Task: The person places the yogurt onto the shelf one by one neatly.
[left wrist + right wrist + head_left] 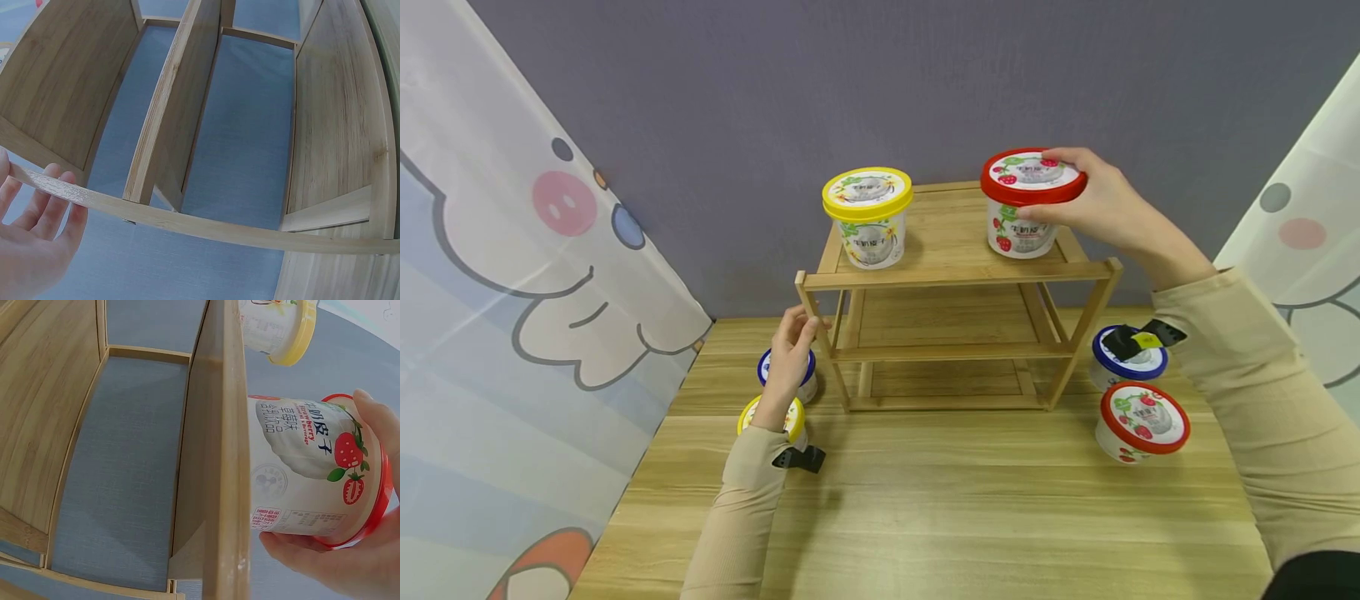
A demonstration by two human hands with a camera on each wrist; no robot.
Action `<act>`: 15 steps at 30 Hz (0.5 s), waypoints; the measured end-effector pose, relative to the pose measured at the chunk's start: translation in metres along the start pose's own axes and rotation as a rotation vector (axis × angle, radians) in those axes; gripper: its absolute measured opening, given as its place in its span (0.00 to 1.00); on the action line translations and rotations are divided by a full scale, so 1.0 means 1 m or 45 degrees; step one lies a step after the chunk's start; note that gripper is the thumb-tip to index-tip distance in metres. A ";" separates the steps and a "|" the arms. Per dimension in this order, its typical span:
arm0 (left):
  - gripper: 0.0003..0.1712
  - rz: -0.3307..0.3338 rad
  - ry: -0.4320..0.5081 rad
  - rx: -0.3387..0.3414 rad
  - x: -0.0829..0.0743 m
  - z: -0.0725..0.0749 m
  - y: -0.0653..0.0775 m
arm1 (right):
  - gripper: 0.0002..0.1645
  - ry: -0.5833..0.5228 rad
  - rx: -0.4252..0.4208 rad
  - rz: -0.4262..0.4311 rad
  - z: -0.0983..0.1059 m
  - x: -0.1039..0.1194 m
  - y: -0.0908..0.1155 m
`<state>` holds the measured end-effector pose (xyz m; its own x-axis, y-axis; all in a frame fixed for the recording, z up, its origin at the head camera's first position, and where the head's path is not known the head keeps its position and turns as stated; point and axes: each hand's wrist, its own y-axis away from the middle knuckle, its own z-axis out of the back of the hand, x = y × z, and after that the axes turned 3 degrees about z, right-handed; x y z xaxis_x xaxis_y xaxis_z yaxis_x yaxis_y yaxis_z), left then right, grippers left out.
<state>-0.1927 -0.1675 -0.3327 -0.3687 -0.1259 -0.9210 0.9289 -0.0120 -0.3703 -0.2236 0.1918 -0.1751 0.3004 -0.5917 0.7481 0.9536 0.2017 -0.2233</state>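
Note:
My right hand (1093, 196) grips a red-lidded strawberry tub (1022, 233) by its lid and side, at the right end of the top board of a three-tier wooden shelf (955, 250). In the right wrist view the tub's printed side (306, 462) shows behind the shelf's front rail. My left hand (792, 346) holds the shelf's left front post (206, 225), with fingers and thumb around its upper part in the left wrist view. A yellow-lidded tub (868, 225) stands on the left end of the top board.
Left of the shelf, a blue-lidded tub (808, 383) and a yellow-lidded tub (797, 421) sit on the wooden table (925, 500), partly behind my left arm. To the right are another blue-lidded tub (1131, 367) and red-lidded tub (1142, 425). A grey wall (880, 83) rises behind.

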 end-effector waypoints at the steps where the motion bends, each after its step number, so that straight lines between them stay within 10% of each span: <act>1: 0.13 0.001 0.004 0.000 0.000 0.000 0.000 | 0.51 0.000 0.000 -0.001 0.000 0.000 0.000; 15: 0.14 -0.002 0.034 0.011 0.009 0.003 -0.003 | 0.51 0.021 -0.005 0.011 -0.001 -0.008 -0.003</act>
<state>-0.1989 -0.1711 -0.3393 -0.3711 -0.0993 -0.9233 0.9284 -0.0205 -0.3710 -0.2290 0.1947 -0.1809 0.3089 -0.6024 0.7360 0.9511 0.2038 -0.2323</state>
